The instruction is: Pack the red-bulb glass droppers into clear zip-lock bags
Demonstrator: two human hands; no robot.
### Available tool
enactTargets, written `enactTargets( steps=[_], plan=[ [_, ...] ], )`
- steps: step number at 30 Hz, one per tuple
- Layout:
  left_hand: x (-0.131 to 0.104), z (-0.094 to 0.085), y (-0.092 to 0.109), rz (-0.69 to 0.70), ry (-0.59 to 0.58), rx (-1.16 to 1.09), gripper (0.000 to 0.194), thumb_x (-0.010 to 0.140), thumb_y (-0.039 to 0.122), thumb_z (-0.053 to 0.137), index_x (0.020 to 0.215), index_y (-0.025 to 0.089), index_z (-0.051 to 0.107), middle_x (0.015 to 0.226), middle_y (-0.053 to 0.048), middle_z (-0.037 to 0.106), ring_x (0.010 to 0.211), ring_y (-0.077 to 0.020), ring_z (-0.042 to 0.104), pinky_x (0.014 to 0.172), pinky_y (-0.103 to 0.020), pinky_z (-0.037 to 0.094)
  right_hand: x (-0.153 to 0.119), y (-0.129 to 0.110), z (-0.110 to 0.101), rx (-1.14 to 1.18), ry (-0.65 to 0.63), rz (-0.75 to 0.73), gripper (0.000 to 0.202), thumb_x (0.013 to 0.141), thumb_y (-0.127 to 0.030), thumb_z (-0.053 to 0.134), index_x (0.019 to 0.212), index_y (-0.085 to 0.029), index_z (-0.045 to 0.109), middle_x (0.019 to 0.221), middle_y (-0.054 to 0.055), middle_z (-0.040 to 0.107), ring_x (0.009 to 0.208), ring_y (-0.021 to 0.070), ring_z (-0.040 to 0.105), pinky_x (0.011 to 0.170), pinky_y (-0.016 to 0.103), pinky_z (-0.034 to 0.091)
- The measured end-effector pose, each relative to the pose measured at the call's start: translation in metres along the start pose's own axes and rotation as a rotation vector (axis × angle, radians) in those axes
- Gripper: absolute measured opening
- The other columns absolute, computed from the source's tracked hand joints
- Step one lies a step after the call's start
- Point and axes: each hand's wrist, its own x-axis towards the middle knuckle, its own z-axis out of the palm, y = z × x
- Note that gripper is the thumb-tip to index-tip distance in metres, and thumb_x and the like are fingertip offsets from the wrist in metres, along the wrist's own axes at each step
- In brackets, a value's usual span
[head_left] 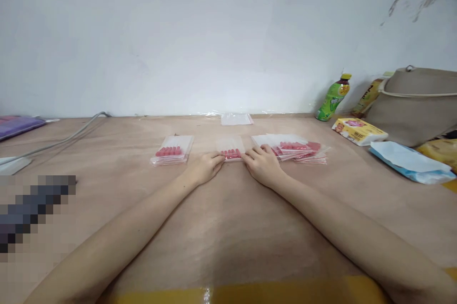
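Note:
A small clear plastic bag (231,145) with a row of red, rounded pieces inside lies flat at the middle of the table. My left hand (209,167) is closed at the bag's near left corner, its fingertips pressed together on the edge. At the near right corner, my right hand (262,163) has its fingers bent and closed on the other edge. To the left sits a neat stack of similar bags (172,150) with red pieces. A looser, fanned pile of such bags (296,146) lies just right of my right hand, which covers part of it.
Pale, flat bags (236,119) lie by the wall. On the right are a green bottle (333,98), a yellow tissue pack (359,131), a blue-white packet (410,162) and a beige handbag (416,104). A grey cable (76,131) and purple pouch (21,126) are left.

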Motion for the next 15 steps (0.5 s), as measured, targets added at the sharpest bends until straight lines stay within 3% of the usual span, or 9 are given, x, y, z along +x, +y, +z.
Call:
enactTargets(
  steps=[4, 9, 15],
  plan=[
    [-0.005, -0.003, -0.003, 0.009, 0.040, 0.000, 0.020, 0.087, 0.019, 0.044, 0.089, 0.017, 0.064, 0.093, -0.006, 0.066, 0.083, -0.0186, 0.063, 0.075, -0.030, 0.051, -0.002, 0.003, -0.002, -0.035, 0.060, 0.005, 0.022, 0.082, -0.012, 0.046, 0.066, -0.017, 0.060, 0.064, 0.004, 0.060, 0.073, 0.0165, 0.045, 0.074, 0.036, 0.022],
    [-0.001, -0.002, 0.003, 0.030, 0.092, 0.001, 0.017, 0.086, 0.018, 0.046, 0.091, 0.015, 0.063, 0.095, -0.007, 0.065, 0.088, -0.0191, 0.060, 0.079, -0.032, 0.049, 0.000, 0.006, 0.001, 0.000, 0.090, -0.024, 0.022, 0.082, -0.013, 0.045, 0.065, -0.017, 0.059, 0.063, 0.003, 0.060, 0.071, 0.0148, 0.043, 0.075, 0.036, 0.020],
    [0.020, 0.017, 0.014, 0.101, 0.108, 0.018, 0.015, 0.086, 0.017, 0.047, 0.088, 0.016, 0.062, 0.089, -0.005, 0.065, 0.084, -0.0167, 0.060, 0.077, -0.029, 0.048, 0.004, 0.007, -0.001, 0.064, 0.078, -0.048, 0.024, 0.083, -0.019, 0.044, 0.064, -0.017, 0.059, 0.064, 0.002, 0.061, 0.073, 0.0151, 0.044, 0.079, 0.038, 0.018]
  ],
)
